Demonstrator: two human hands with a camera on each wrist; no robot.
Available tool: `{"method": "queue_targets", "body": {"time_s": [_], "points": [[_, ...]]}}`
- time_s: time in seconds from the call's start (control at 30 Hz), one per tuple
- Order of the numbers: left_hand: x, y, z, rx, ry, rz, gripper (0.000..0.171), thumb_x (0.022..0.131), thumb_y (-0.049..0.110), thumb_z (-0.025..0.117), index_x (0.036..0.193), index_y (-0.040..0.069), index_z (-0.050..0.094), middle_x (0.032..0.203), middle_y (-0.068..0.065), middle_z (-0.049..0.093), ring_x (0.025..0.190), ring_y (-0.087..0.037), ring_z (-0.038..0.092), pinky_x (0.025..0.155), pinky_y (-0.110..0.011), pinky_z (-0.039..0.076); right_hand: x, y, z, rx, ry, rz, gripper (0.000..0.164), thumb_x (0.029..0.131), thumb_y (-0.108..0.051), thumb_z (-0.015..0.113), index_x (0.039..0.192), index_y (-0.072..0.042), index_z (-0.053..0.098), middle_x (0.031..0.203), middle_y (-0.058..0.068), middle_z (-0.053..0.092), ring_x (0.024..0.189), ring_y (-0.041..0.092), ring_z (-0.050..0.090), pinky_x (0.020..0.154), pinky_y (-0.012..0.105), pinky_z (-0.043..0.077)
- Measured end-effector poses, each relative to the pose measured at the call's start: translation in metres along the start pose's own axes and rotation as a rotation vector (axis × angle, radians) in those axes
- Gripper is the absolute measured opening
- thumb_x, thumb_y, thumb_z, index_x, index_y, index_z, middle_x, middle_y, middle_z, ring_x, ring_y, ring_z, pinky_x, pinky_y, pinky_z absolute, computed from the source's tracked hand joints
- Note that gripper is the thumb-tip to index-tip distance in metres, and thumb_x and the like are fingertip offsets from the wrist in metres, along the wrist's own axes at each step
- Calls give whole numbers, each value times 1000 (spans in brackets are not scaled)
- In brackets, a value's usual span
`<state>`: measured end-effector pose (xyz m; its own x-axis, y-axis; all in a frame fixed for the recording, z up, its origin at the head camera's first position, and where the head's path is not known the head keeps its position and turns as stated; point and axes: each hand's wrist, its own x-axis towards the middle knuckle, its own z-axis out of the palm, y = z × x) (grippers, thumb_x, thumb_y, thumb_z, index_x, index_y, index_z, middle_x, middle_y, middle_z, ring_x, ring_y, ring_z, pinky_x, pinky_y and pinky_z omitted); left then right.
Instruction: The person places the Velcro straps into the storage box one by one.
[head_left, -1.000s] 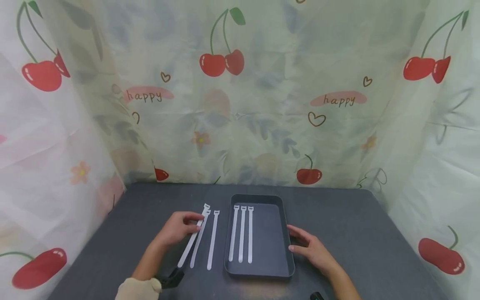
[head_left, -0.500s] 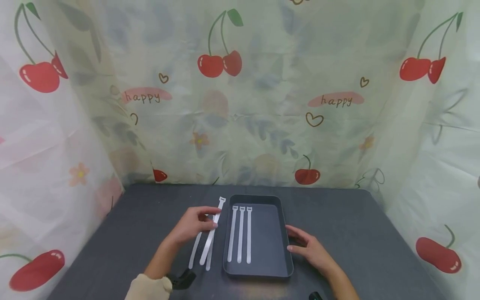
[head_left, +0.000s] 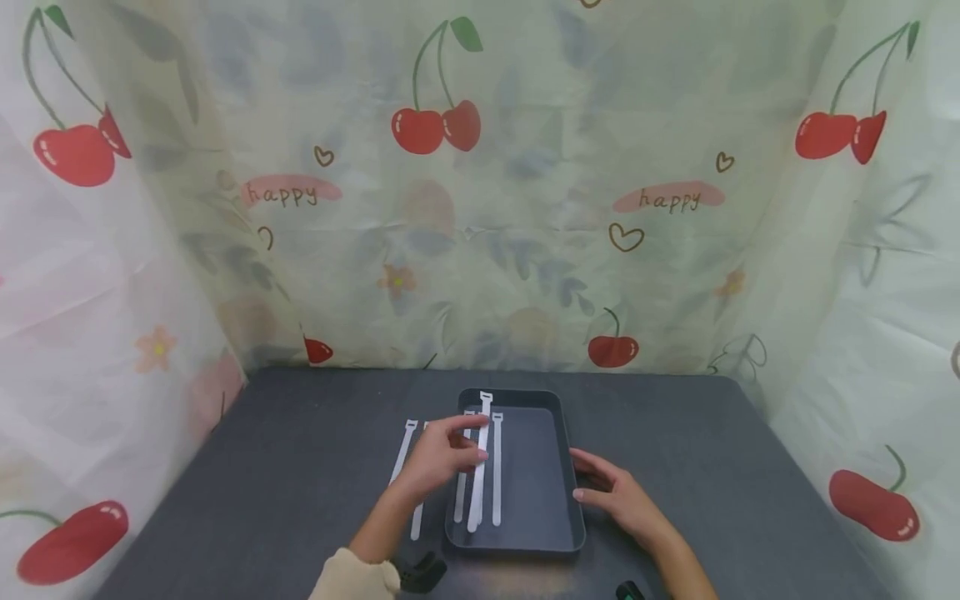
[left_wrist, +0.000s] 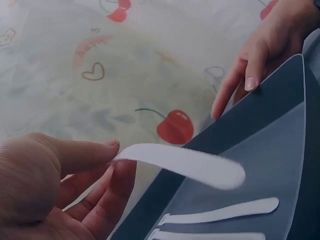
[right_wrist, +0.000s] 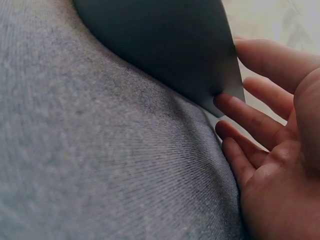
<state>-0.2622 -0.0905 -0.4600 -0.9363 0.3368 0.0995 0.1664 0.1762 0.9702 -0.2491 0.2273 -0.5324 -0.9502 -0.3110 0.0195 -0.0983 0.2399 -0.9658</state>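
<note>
My left hand (head_left: 435,460) is over a dark grey tray (head_left: 538,483), pinching a white cable tie (left_wrist: 185,163) with a slotted head between thumb and fingers. In the left wrist view the held tie's rounded tail bends above the tray floor. Other white cable ties (head_left: 497,479) lie lengthwise in the tray's left half, partly hidden by that hand. My right hand (head_left: 618,497) touches the tray's right side with fairly straight fingers. Two more ties (head_left: 403,452) lie on the table left of the tray, partly covered by my left hand and wrist.
The dark cloth-covered table (head_left: 675,442) extends on both sides of the tray. A printed curtain (head_left: 517,275) with cherries stands behind and at the sides. A black strap (head_left: 422,573) shows at my left wrist.
My left hand has carried the held cable tie rightward, from the group on the table to above the tray. My right hand has stayed at the tray's right side.
</note>
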Motion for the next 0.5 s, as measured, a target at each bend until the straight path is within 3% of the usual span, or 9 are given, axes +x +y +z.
{"method": "queue_targets", "body": {"time_s": [0.1, 0.2, 0.33, 0.5], "points": [[3, 4, 10, -14, 0, -2, 48, 86, -2, 70, 132, 2, 59, 100, -15, 66, 77, -19, 65, 68, -35, 57, 0, -1, 0, 8, -6, -4, 63, 89, -13, 72, 145, -3, 44, 140, 23, 48, 131, 39, 42, 93, 20, 43], [10, 0, 20, -24, -9, -9, 49, 85, -4, 69, 132, 2, 59, 92, -14, 67, 74, -19, 65, 66, -36, 58, 0, -2, 0, 8, -13, -6, 63, 89, -13, 71, 145, -3, 44, 140, 23, 48, 131, 39, 42, 95, 23, 43], [21, -13, 32, -11, -28, -22, 52, 84, -2, 72, 133, 6, 59, 97, -19, 67, 71, -18, 66, 65, -35, 58, 0, -1, 0, -1, -10, -3, 63, 89, -13, 71, 145, -3, 44, 140, 22, 49, 131, 38, 42, 102, 39, 41], [30, -16, 48, 31, -55, -26, 57, 82, -6, 72, 135, 3, 56, 95, -18, 68, 69, -19, 67, 65, -38, 58, 2, 0, 1, -30, 18, 16, 63, 88, -17, 73, 144, -5, 46, 138, 20, 51, 129, 37, 45, 105, 49, 37]]}}
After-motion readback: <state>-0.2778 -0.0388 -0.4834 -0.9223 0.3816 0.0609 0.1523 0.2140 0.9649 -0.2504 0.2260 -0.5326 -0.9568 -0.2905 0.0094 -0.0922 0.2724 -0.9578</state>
